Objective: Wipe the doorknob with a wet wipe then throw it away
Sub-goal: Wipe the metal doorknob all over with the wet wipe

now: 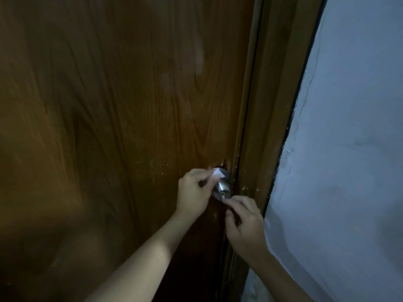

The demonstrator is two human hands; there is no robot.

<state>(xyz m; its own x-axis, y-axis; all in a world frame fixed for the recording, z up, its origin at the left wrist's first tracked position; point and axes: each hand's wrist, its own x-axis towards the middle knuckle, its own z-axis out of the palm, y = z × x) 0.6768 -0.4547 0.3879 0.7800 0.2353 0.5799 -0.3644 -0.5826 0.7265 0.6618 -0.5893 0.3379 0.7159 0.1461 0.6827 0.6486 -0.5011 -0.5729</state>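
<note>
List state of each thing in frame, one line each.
wet wipe: pinched by the left hand, pressed on top of the doorknob.
doorknob: on the door, wipe over its upper part.
left hand: pinches the wipe.
right hand: fingertips at the knob's front, apparently on the wipe's other end.
door: closed against its frame.

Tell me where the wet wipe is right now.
In the head view, the wet wipe sits lower centre-right, pinched in the left hand against the top of the doorknob, beside the door frame.
</note>
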